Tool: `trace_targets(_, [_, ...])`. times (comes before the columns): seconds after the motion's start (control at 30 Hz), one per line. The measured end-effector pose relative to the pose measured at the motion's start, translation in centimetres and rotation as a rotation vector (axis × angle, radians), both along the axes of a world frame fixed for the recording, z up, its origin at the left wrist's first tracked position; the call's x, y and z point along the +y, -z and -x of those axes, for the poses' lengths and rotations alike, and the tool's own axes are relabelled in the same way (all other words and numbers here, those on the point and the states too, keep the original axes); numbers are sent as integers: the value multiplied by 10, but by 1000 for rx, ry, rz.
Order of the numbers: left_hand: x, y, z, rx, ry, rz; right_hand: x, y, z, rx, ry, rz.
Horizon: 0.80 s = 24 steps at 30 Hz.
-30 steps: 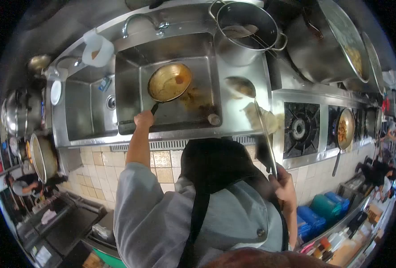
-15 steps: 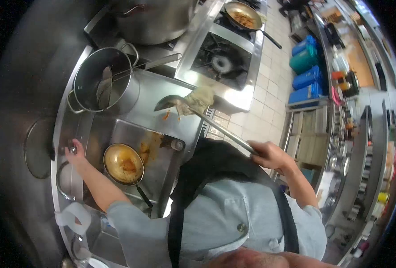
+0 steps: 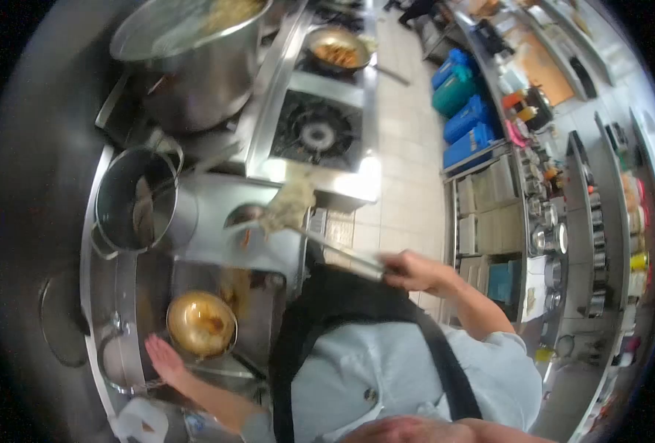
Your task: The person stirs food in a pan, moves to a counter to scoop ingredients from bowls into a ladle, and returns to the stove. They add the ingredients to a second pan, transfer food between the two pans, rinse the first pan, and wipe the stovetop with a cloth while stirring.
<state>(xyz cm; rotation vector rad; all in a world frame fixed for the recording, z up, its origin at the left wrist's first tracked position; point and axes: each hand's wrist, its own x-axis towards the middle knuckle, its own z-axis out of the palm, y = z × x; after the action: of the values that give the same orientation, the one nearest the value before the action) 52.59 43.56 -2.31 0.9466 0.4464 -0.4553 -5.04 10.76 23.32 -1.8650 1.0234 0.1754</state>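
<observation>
My right hand [image 3: 414,271] grips the long metal handle of a ladle [image 3: 340,252], whose bowl end is over the steel counter on the left. A crumpled pale cloth [image 3: 289,208] is at the ladle's neck; whether it hangs on the ladle or lies behind it I cannot tell. With fingers stretched out, my left hand [image 3: 165,359] is empty beside a frying pan [image 3: 200,325]. That pan sits in the steel sink [image 3: 152,295] and holds yellowish-brown liquid with darker residue. To the left of the hand is the metal tap [image 3: 117,323].
A deep pot [image 3: 110,196] with a strainer inside stands on the counter, below a large stockpot [image 3: 202,92]. Past them is a gas burner [image 3: 316,135] and a pan of browned food [image 3: 337,52]. Blue bins [image 3: 469,148] line the tiled aisle. A paper roll [image 3: 141,423] lies lower left.
My left hand has left the tap and come down beside the pan, its fingers now straight. The ladle stays in my right hand. The whole view has shifted, showing more of the stockpot.
</observation>
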Motion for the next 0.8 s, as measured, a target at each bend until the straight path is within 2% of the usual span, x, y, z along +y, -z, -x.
trace_targets(0.03, [38, 32, -5, -13, 3, 134, -2, -16, -11, 57, -9, -83])
trace_targets(0.07, [54, 42, -3, -113, 24, -66, -5, -14, -10, 53, -2, -73])
trace_targets(0.17, [96, 58, 0, -215, -56, -29, -13, -3, -6, -21, -91, -75])
trace_targets(0.2, [96, 54, 7, -352, -53, -140, -14, -2, -6, 4, -84, -69])
trace_targets(0.27, [43, -29, 49, -320, -16, -329, -13, 4, -5, 25, -139, -103])
trace_targets(0.3, [81, 18, 27, -353, 102, -75, -14, 9, 1, 72, -71, -123])
trace_targets(0.33, [56, -17, 50, -339, 147, -321, -17, 18, -1, 124, -46, -159])
trace_targets(0.37, [7, -83, 82, -94, -119, -230, -8, 18, -5, 39, 12, -89])
trace_targets(0.4, [43, -20, 51, -188, -65, -204, -5, 26, -2, 121, 70, -103])
trace_targets(0.43, [55, -10, 49, -215, -71, 70, 1, 26, -5, -28, 102, -146])
trace_targets(0.47, [31, -39, 58, -228, -181, 30, 3, 39, 2, -106, 111, -140])
trace_targets(0.5, [25, -25, 50, -296, -180, 48, 5, 49, 6, -110, 180, -225])
trace_targets(0.53, [5, -39, 54, -209, -298, 110, 8, 49, 9, -112, 182, -228])
trace_targets(0.6, [-28, -55, 34, -76, -236, -128, 11, 53, 5, -133, 209, -214])
trace_targets(0.7, [-52, -34, -8, -122, -169, 34, 12, 51, 16, -259, 197, -125])
trace_targets(0.73, [-64, -27, -33, -21, -204, 3, 11, 46, 17, -150, 188, -109])
trace_targets(0.77, [-67, -10, -53, -65, -162, 46, 10, 40, 18, -44, 195, -90])
trace_targets(0.8, [-67, 9, -82, 10, -154, 49, 14, 42, 14, -84, 249, -86])
